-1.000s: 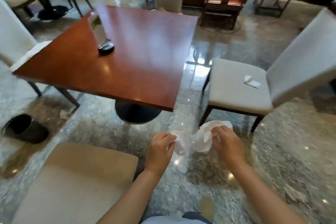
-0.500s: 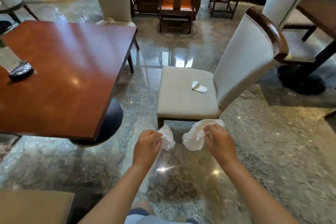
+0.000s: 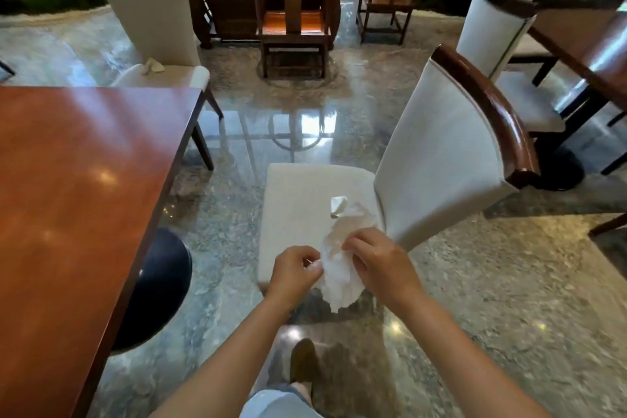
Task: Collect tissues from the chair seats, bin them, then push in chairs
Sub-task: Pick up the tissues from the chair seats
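Both hands meet over the front of the near chair's seat [image 3: 298, 210]. The right hand [image 3: 380, 263] is closed on a crumpled wad [image 3: 339, 271] of tissue, fingers pinched into its upper edge so the rest hangs down between the wrists. The left hand [image 3: 293, 270] is curled shut just beside it, with a scrap of white showing at its fingertips; it looks to be pressing its own bit of tissue into the wad, though whether it holds a separate piece cannot be told. Bunching everything into one hand would, I judge, free the other for the next pick.

That next pick is a small folded tissue [image 3: 338, 205] lying on the seat near the backrest [image 3: 437, 159], just beyond the wad and untouched. Another tissue [image 3: 152, 65] sits on the far chair [image 3: 163, 75] beyond the table [image 3: 78, 180]. So collecting is partway done.

No bin is in view, so binning must wait. The near chair stands well apart from the table, angled away, and is not yet pushed in.
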A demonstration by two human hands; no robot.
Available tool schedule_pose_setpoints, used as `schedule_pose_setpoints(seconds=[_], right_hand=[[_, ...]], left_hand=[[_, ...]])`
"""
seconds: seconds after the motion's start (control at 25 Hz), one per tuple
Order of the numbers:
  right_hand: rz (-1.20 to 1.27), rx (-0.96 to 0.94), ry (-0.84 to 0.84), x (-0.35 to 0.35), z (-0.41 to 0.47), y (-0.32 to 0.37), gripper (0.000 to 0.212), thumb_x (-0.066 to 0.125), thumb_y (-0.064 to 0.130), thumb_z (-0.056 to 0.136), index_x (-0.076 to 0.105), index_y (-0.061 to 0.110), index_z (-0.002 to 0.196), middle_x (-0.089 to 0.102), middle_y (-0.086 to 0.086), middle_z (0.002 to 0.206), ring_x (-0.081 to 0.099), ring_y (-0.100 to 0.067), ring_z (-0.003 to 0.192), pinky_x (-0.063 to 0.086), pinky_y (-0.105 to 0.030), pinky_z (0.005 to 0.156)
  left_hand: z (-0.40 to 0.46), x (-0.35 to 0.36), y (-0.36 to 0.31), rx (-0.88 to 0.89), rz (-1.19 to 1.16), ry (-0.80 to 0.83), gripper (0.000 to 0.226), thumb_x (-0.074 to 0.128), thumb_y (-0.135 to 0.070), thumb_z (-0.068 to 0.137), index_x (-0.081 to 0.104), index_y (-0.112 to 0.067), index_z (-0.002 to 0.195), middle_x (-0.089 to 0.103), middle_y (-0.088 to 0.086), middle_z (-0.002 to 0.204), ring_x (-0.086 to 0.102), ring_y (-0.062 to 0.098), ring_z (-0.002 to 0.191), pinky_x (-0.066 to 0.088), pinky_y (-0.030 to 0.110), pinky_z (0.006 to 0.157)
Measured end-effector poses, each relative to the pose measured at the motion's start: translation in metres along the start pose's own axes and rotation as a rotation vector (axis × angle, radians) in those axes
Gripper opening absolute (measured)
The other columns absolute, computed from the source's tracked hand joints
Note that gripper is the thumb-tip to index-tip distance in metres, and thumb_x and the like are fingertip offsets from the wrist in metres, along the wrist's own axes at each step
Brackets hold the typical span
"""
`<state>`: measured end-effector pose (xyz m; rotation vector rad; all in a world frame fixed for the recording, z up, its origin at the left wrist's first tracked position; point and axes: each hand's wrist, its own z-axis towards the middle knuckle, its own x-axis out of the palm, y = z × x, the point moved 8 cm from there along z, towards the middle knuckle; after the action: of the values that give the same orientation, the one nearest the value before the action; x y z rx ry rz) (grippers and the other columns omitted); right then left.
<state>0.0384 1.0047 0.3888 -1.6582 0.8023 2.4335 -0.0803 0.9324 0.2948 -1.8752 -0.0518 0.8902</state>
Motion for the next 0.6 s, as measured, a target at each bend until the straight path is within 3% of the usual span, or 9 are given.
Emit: schedule_pose_setpoints(seconds=[0.16,0.28,0.4,0.52,0.6], right_hand=[[-0.006,-0.021,0.031,0.008,0.061,-0.025,0.026,0.084,0.003,0.062,0.068,0.007,0.083,0.071,-0.01,0.086,0.067,-0.025,0.065,0.056,-0.028,0.05],[-0.001,-0.004,0.024,0.019,0.093,-0.047,0.025,0.084,0.003,0.061,0.069,0.008,0.081,0.071,-0.009,0.083,0.065,-0.023,0.062,0.053,-0.025,0.047],[0.031,0.002,0.081,0.037,0.114,-0.065,0.023,0.081,-0.003,0.06,0.067,0.005,0.077,0.069,-0.01,0.081,0.063,-0.026,0.063,0.048,-0.023,0.045],[0.049,0.006,0.114,0.049,0.132,-0.079,0.022,0.081,-0.005,0.059,0.068,0.004,0.075,0.069,-0.01,0.079,0.063,-0.024,0.061,0.037,-0.016,0.051],[0.096,-0.016,0.136,0.058,0.142,-0.082,0.019,0.078,-0.009,0.06,0.068,0.002,0.072,0.069,-0.012,0.078,0.063,-0.025,0.062,0.042,-0.018,0.052]], left_hand=[[0.07,0.001,-0.015,-0.192,-0.349,0.157,0.022,0.065,-0.001,0.074,0.067,-0.015,0.058,0.062,-0.006,0.051,0.054,0.011,0.054,0.044,0.014,0.047],[0.096,0.009,-0.008,-0.412,-0.663,0.205,0.014,0.063,-0.003,0.08,0.071,-0.009,0.07,0.068,0.009,0.071,0.063,0.018,0.066,0.054,0.021,0.054],[0.107,0.014,0.001,-0.651,-0.946,0.241,0.017,0.065,-0.021,0.081,0.07,-0.005,0.085,0.074,0.012,0.081,0.071,0.022,0.073,0.057,0.03,0.057],[0.124,0.006,-0.001,-0.587,-0.948,0.256,0.049,0.077,-0.019,0.068,0.06,-0.011,0.113,0.072,0.014,0.097,0.07,0.025,0.088,0.059,0.034,0.07],[0.135,-0.005,-0.007,-0.409,-0.705,0.199,0.074,0.078,-0.011,0.069,0.042,-0.033,0.129,0.069,0.012,0.101,0.069,0.02,0.091,0.057,0.027,0.073]])
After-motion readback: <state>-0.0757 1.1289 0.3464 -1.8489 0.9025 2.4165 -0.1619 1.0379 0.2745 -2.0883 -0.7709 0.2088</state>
